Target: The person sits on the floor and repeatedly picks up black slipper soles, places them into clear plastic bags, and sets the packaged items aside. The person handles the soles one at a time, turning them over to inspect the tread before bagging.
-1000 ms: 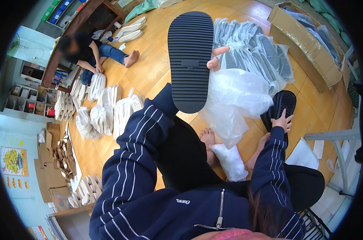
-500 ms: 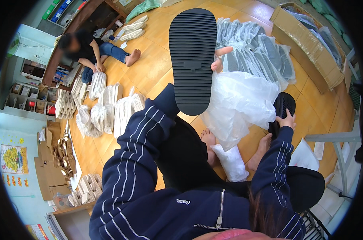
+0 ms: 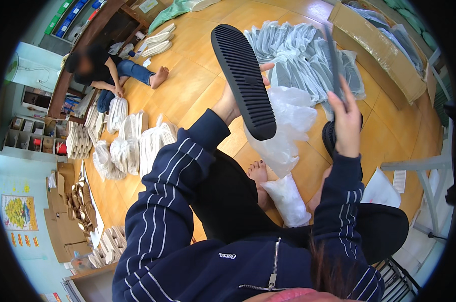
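My left hand (image 3: 229, 103) grips a black sandal (image 3: 243, 75) by its edge and holds it up with the ridged sole facing me. My right hand (image 3: 345, 117) is raised to the right of it, shut on a second black sandal (image 3: 335, 63) that I see edge-on as a thin dark strip. Between and below the two hands lies a crumpled clear plastic bag (image 3: 288, 118) on the wooden floor. Another dark sandal-like piece (image 3: 330, 137) lies on the floor just under my right wrist.
A heap of grey bagged items (image 3: 298, 50) lies behind the bag, with a long cardboard box (image 3: 379, 50) beyond. White bagged bundles (image 3: 130, 143) stand at left. Another person (image 3: 99, 70) sits on the floor far left. A metal frame (image 3: 424, 166) stands at right.
My right hand has lifted off the floor with the second sandal, turning it edge-on. My left hand has tilted the first sandal toward the right and lowered it slightly.
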Motion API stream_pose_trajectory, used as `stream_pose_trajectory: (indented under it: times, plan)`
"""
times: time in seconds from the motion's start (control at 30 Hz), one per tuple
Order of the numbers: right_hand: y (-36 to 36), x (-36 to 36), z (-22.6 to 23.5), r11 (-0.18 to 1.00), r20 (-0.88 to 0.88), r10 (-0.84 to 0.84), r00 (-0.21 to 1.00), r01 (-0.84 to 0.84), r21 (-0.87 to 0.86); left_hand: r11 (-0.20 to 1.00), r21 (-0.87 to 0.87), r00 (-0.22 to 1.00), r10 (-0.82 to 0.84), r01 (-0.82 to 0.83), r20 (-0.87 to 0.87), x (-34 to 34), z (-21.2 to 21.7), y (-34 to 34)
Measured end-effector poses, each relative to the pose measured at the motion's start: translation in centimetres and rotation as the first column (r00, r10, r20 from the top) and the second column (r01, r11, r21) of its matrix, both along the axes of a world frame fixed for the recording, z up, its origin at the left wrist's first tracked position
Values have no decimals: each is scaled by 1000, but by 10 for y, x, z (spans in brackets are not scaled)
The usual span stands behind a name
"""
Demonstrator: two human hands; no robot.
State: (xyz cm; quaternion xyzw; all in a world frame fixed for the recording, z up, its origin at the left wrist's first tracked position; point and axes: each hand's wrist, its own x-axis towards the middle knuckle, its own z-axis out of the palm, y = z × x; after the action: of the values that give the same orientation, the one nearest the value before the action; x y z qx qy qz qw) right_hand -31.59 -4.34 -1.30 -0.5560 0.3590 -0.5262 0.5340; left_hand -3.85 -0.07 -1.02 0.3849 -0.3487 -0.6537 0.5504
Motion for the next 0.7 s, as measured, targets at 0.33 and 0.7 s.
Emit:
stream_pose_trajectory:
  times: [0.33,0.7]
  plan:
    - [64,66,10,889,130,458,880,-457,-39,992,119,997,52,-45,-55,-22,9,6]
    - [58,64,6,833,195,546,815,-554,-19,979,146,986,155,-145,-55,-19,12,5]
